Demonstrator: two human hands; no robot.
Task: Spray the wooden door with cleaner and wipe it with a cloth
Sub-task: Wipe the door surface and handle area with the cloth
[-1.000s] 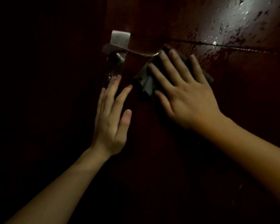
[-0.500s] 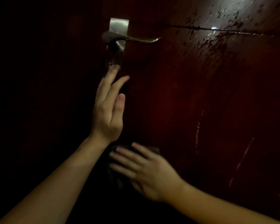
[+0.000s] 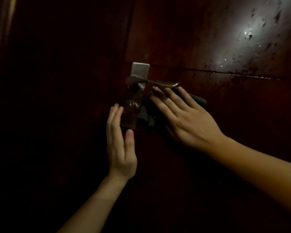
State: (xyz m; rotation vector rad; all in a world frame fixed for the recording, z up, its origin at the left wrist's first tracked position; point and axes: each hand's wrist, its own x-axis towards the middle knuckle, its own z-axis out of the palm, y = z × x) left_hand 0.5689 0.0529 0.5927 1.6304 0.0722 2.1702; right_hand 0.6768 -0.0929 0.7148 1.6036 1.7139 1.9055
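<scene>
Right hand [image 3: 190, 121] is pressed flat, fingers spread, on dark cloth [image 3: 148, 116] against wooden door [image 3: 225, 115], at 4 o'clock of lever handle [image 3: 155, 82]; left hand [image 3: 120, 145] is held open, empty, beside lock plate [image 3: 133, 106] at 7 o'clock; spray droplets [image 3: 249, 36] seen at 1 o'clock

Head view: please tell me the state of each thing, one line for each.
wooden door: wet droplets at upper right.
door handle: level, not pressed down.
cloth: crumpled, pressed flat on the door under the right hand.
left hand: open, fingertips at the lock plate.
</scene>
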